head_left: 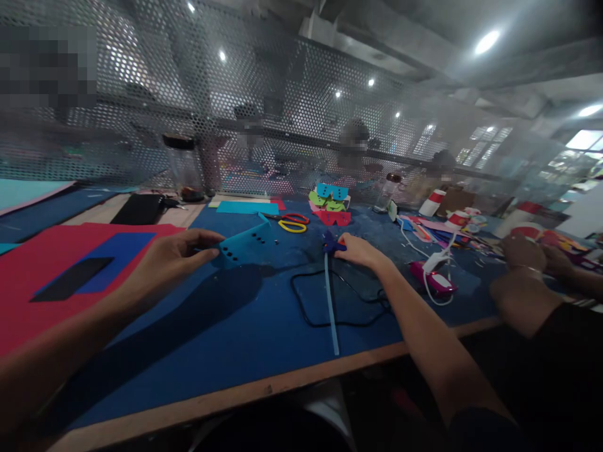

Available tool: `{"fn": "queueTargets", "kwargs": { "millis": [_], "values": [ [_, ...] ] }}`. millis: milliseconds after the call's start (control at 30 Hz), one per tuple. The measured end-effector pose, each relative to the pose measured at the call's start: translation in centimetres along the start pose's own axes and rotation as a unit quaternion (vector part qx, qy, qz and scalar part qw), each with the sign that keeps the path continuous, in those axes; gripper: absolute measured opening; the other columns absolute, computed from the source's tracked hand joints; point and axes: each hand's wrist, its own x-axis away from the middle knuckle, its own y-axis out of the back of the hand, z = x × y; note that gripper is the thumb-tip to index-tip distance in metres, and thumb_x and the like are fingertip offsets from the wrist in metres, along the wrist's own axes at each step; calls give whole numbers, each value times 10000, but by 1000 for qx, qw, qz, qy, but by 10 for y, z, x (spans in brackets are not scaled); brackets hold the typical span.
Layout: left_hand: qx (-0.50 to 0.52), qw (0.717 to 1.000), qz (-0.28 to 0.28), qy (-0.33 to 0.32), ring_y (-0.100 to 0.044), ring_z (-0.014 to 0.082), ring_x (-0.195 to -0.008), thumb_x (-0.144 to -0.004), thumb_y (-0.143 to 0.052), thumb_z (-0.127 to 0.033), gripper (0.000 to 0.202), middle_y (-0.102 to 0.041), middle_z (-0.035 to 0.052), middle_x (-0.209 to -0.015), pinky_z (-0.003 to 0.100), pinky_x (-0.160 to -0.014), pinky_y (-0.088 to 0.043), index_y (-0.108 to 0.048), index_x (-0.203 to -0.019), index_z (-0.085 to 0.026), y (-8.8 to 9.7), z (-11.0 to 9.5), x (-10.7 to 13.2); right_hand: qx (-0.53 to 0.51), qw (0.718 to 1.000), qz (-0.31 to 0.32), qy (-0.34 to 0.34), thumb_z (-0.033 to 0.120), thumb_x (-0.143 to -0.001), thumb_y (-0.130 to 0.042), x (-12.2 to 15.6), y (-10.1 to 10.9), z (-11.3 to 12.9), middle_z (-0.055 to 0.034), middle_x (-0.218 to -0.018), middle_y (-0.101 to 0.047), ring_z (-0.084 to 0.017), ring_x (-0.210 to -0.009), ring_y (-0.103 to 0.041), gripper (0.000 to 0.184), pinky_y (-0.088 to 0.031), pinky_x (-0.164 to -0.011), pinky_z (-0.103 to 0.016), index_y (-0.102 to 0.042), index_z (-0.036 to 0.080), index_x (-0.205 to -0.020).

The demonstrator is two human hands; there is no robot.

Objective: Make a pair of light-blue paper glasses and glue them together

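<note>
Between the thumb and fingers of my left hand [188, 251] is the near end of a blue paper mask [247, 242] with black dots, tilted above the table. My right hand [360, 251] is closed on a small dark blue glue gun [330, 243]. A long translucent glue stick [331, 307] runs from it toward the table's front edge. Its black cord [301, 307] lies looped on the blue tabletop. Scissors [293, 225] with red and yellow handles lie just beyond the blue mask. Finished-looking masks in blue, green and red [332, 204] are piled farther back.
Red sheets [28, 270] with blue and black pieces cover the left side. A glass jar [183, 166] stands at the back, before a perforated metal screen [282, 100]. A pink box with a white cable [433, 279] lies to the right, near another person's hands [525, 257].
</note>
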Motion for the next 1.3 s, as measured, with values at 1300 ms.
{"fn": "queueTargets", "kwargs": {
  "millis": [1300],
  "values": [
    [-47, 988, 89, -115, -718, 238, -986, -913, -645, -334, 224, -782, 44, -1029, 361, -877, -541, -758, -1063, -213, -15, -9, 17, -724, 677, 51, 120, 494, -920, -750, 23, -6, 124, -48, -1078, -787, -170, -928, -720, 358, -564, -829, -296, -688, 238, -1162]
  ]
}}
